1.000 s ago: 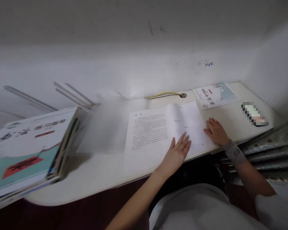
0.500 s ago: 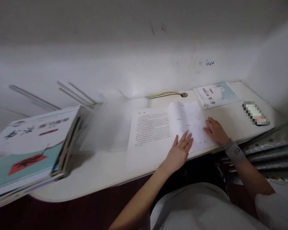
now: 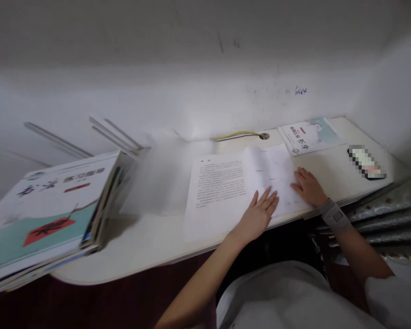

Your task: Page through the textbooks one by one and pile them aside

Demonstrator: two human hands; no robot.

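An open booklet [image 3: 219, 183] lies on the white desk, its left page covered in printed text. On its right side a thin white sheet [image 3: 269, 164] with faint marks shows a slight ripple near the fold. My left hand [image 3: 258, 214] rests with spread fingers on the lower part of that sheet. At the sheet's right edge is my right hand [image 3: 308, 187], palm down, fingers apart, with a grey band [image 3: 334, 214] round its wrist. Neither hand holds anything.
A stack of books [image 3: 55, 205] stands on the left, beside a translucent sheet [image 3: 167, 178]. Another booklet [image 3: 311, 135] lies at the back right, near a phone [image 3: 366, 162]. A yellow cable [image 3: 236, 134] enters a desk hole [image 3: 265, 136]. Patterned silvery fabric [image 3: 390, 214] hangs at right.
The view has shifted slightly, so the desk and books appear a little further right. Both hands keep nearly the same places on the sheet.
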